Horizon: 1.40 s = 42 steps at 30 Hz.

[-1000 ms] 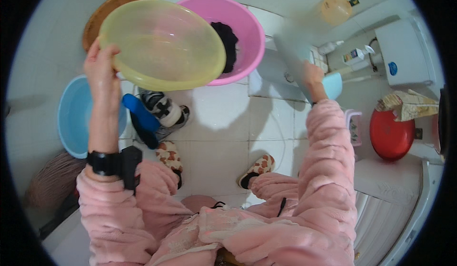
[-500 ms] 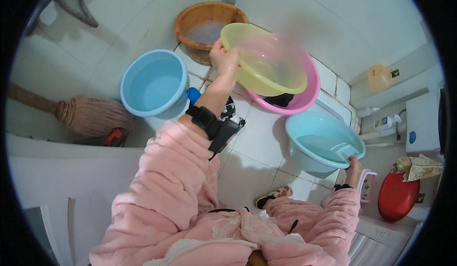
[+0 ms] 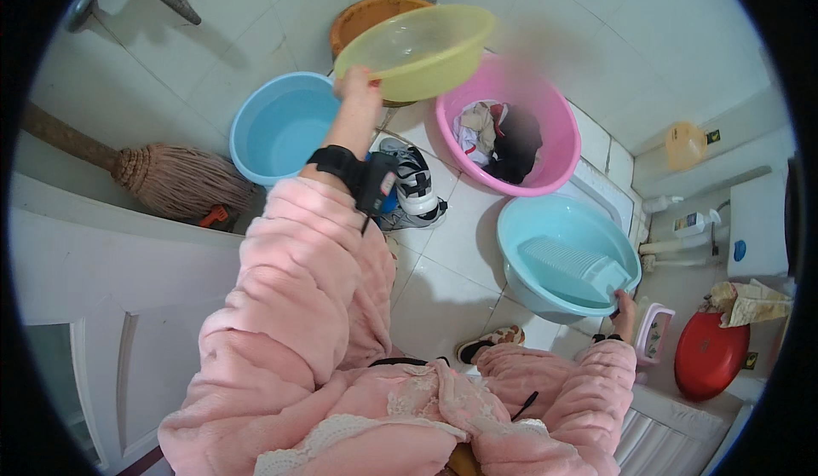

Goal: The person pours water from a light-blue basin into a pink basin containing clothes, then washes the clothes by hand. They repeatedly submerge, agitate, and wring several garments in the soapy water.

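A translucent yellow basin (image 3: 439, 54) hangs tilted in the air, its near rim closed in my left hand (image 3: 360, 91). It partly covers the brown wooden tub (image 3: 354, 23) behind. My right hand (image 3: 625, 312) grips the near right rim of a light blue basin (image 3: 520, 284), which has a ribbed washboard (image 3: 579, 263) inside. Between the two, a pink basin (image 3: 564, 148) holds dark clothes (image 3: 518, 148) and pale clothes (image 3: 475, 126).
At left stands a blue tub (image 3: 243, 135) of water beside a string mop (image 3: 175, 182). Grey-and-white sneakers (image 3: 416, 190) lie on the white tile floor (image 3: 452, 271). To the right are a red oval lid (image 3: 711, 355), a pump bottle (image 3: 694, 220) and wall pipes (image 3: 677, 244).
My left hand has swung the yellow basin leftward off the pink basin, uncovering the clothes, and tipped it more. The light blue basin and my right hand have shifted slightly left.
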Available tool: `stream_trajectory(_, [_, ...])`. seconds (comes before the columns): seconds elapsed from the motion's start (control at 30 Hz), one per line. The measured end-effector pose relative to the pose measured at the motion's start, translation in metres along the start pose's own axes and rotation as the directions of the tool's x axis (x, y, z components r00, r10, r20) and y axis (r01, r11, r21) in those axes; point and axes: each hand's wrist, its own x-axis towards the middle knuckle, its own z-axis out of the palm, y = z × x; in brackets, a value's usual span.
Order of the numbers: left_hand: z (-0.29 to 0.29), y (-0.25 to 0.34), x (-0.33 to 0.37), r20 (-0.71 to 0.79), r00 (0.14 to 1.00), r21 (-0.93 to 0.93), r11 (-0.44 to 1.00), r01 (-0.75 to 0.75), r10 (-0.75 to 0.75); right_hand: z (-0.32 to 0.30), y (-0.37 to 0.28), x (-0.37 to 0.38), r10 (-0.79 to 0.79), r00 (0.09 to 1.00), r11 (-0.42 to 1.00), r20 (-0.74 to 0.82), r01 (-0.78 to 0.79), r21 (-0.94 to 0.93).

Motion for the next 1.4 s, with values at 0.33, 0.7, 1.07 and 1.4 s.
stream_trajectory(0.33, [-0.078,0.109,0.141,0.058,0.965,0.101,0.96,-0.261,0.256,-0.012,0.01,-0.006,0.045,0.965,0.997,0.26,-0.059,0.044])
stream_trajectory(0.7, [-0.058,0.082,0.134,0.105,0.617,0.585,0.453,-0.672,0.78,-0.05,0.033,0.022,-0.37,0.898,0.755,-0.237,0.141,-0.641])
stream_trajectory(1.07, [-0.066,0.091,0.199,0.137,0.853,0.673,0.584,-0.453,0.503,-0.025,-0.118,-0.058,-0.383,0.923,0.864,0.023,0.35,0.363])
stream_trajectory(1.4, [-0.068,0.12,0.205,-0.078,0.985,0.792,0.609,-0.031,0.151,0.025,-0.202,-0.053,-0.435,0.897,0.777,-0.072,0.415,0.473])
